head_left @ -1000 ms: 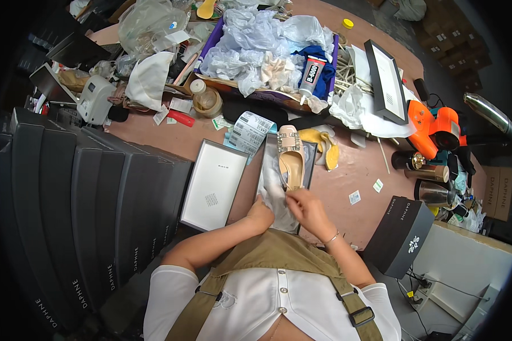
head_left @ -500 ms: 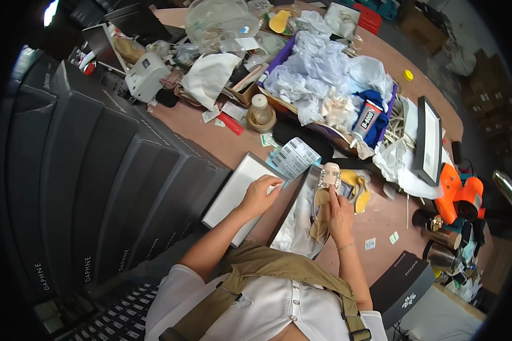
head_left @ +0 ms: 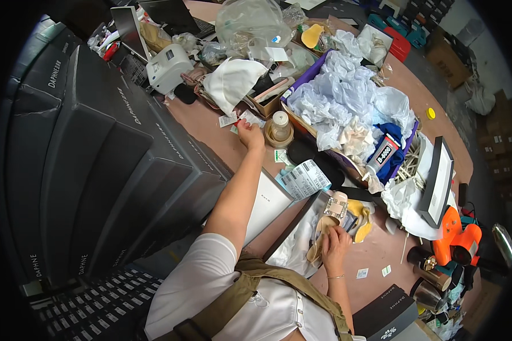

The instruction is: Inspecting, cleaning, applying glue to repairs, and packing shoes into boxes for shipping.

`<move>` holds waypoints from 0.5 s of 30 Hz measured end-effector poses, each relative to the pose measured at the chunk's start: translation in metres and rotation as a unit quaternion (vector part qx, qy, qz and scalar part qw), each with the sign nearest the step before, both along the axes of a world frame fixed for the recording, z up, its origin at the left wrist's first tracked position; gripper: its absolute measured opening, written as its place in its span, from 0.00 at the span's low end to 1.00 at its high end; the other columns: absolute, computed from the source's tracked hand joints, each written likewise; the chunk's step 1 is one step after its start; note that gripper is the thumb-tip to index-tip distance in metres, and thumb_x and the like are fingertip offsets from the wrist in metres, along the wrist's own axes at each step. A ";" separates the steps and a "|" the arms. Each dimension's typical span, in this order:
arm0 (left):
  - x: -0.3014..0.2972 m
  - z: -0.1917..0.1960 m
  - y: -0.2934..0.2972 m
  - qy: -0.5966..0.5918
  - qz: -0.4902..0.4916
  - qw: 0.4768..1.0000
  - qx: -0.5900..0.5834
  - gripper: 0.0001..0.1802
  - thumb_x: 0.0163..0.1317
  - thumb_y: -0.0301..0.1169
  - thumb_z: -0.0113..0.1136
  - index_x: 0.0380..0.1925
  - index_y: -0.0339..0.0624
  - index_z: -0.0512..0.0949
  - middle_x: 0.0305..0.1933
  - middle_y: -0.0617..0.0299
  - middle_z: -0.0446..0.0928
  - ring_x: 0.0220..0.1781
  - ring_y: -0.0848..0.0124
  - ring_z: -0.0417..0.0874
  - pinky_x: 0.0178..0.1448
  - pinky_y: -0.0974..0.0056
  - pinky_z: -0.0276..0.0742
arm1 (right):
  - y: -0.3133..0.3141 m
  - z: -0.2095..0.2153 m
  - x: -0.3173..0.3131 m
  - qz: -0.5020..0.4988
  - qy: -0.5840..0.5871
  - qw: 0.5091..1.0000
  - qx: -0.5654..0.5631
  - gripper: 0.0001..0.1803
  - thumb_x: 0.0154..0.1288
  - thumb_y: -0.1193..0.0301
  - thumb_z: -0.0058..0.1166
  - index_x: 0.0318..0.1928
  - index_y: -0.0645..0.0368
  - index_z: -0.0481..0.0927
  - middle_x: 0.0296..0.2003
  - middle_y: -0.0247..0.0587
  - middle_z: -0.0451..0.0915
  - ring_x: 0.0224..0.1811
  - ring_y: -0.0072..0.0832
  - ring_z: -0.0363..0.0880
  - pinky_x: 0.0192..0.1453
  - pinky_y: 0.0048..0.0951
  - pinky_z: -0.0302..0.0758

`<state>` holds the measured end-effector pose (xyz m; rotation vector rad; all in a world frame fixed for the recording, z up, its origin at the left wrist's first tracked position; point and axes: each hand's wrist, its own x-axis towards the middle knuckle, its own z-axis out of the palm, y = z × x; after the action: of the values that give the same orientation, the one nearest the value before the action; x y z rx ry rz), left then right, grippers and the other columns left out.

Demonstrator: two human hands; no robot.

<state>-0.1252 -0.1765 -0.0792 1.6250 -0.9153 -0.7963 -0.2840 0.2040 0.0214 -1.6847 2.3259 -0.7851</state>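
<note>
My left hand [head_left: 250, 135] is stretched out to the far side of the table. Its fingers are closed on a flat red strip, mostly hidden beneath them. My right hand [head_left: 336, 245] is curled round the side of a beige flat shoe [head_left: 317, 245], which has a jewelled square buckle [head_left: 337, 207] at the toe. The shoe lies on white tissue [head_left: 290, 248] in an open shoebox. Beside its toe are yellow shaped pieces [head_left: 360, 219]. A white box lid [head_left: 263, 207] lies left of the shoebox, with a printed label sheet [head_left: 306, 181] beyond it.
Tall stacks of dark shoeboxes [head_left: 108, 136] stand at my left. A purple-edged box [head_left: 418, 122] of crumpled plastic, a glue tube [head_left: 384, 153] and a jar [head_left: 280, 126] sit beyond the shoe. At right are an orange heat gun [head_left: 456, 236] and a closed shoebox [head_left: 385, 315].
My left hand has moved from the white lid out to the red strip and closed on it. My right hand has moved from the buckle back along the shoe. The view has shifted.
</note>
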 end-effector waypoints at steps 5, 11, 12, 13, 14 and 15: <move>-0.005 0.025 -0.023 -0.257 -0.081 0.957 -0.106 0.34 0.50 0.25 0.63 0.59 0.45 0.64 0.54 0.49 0.66 0.50 0.53 0.73 0.55 0.56 0.70 | 0.000 -0.002 0.000 -0.012 -0.011 1.000 0.003 0.12 0.56 0.74 0.57 0.43 0.58 0.79 0.42 0.39 0.74 0.45 0.37 0.70 0.49 0.37 0.63; 0.013 0.005 -0.027 -0.173 0.003 0.982 -0.081 0.12 0.58 0.31 0.60 0.35 0.32 0.76 0.28 0.50 0.78 0.30 0.57 0.80 0.38 0.58 0.75 | 0.001 0.000 0.002 -0.013 -0.017 1.000 0.002 0.11 0.56 0.74 0.57 0.41 0.57 0.80 0.43 0.39 0.74 0.45 0.37 0.71 0.49 0.36 0.63; 0.017 0.004 -0.021 -0.124 0.030 0.985 -0.114 0.13 0.59 0.32 0.60 0.36 0.31 0.76 0.29 0.50 0.79 0.29 0.59 0.80 0.37 0.59 0.75 | 0.002 0.000 0.002 -0.011 -0.018 1.000 0.001 0.10 0.56 0.74 0.57 0.41 0.57 0.80 0.43 0.39 0.74 0.46 0.37 0.71 0.50 0.36 0.63; 0.017 0.006 -0.015 -0.075 0.052 0.985 -0.149 0.14 0.60 0.33 0.60 0.36 0.30 0.75 0.30 0.50 0.79 0.29 0.62 0.80 0.36 0.61 0.75 | 0.003 0.001 0.003 -0.015 -0.031 0.999 -0.006 0.11 0.56 0.74 0.57 0.41 0.58 0.80 0.43 0.40 0.74 0.46 0.37 0.71 0.51 0.36 0.63; 0.009 0.034 0.005 -0.032 0.023 0.990 -0.135 0.15 0.63 0.34 0.58 0.38 0.29 0.74 0.30 0.55 0.79 0.31 0.70 0.79 0.37 0.65 0.74 | 0.004 0.001 0.002 -0.024 -0.040 0.999 -0.011 0.11 0.56 0.74 0.57 0.41 0.58 0.80 0.42 0.40 0.75 0.46 0.38 0.71 0.51 0.36 0.64; 0.011 0.054 0.025 0.013 -0.007 0.990 -0.140 0.14 0.64 0.33 0.57 0.39 0.29 0.73 0.31 0.57 0.78 0.32 0.72 0.78 0.38 0.67 0.74 | 0.005 0.003 0.001 -0.027 -0.050 0.998 -0.019 0.11 0.56 0.75 0.57 0.41 0.58 0.80 0.42 0.40 0.75 0.46 0.38 0.72 0.52 0.36 0.64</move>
<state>-0.1147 -0.1516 -0.0257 1.3623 -0.9747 -0.6647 -0.2830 0.2089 0.0241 -1.5643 2.3113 -0.9065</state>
